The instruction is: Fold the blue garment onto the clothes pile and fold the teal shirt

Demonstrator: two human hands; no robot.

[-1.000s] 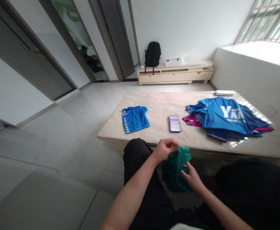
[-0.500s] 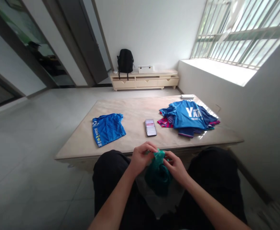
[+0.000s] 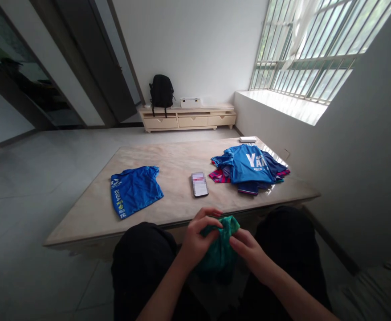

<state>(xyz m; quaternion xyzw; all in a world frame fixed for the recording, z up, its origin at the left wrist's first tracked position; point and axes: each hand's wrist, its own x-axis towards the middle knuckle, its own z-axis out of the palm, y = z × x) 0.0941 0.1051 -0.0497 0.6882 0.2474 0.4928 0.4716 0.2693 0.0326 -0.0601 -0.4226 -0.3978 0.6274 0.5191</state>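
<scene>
Between my knees, just below the table's front edge, a bunched green garment point(image 3: 222, 252) hangs from both hands. My left hand point(image 3: 198, 235) has its fingers curled and closed on the garment's left side near the top. On the other side, my right hand point(image 3: 249, 249) pinches its upper right edge with thumb and fingers. Folds hide what kind of garment it is. On the table ahead, a folded blue shirt point(image 3: 138, 187) lies at the left, and a pile of shirts point(image 3: 249, 167) with a blue one on top lies at the right.
A phone point(image 3: 200, 184) lies on the marble-look table point(image 3: 178, 156) between the shirts. A white object point(image 3: 248, 139) sits at the table's far right corner. Behind stands a low cabinet point(image 3: 190, 121) with a black backpack point(image 3: 161, 91) and a white box point(image 3: 190, 103).
My left hand has shifted its fingers over the green garment, and the garment's top is now spread wider between my hands. The camera view has turned slightly right.
</scene>
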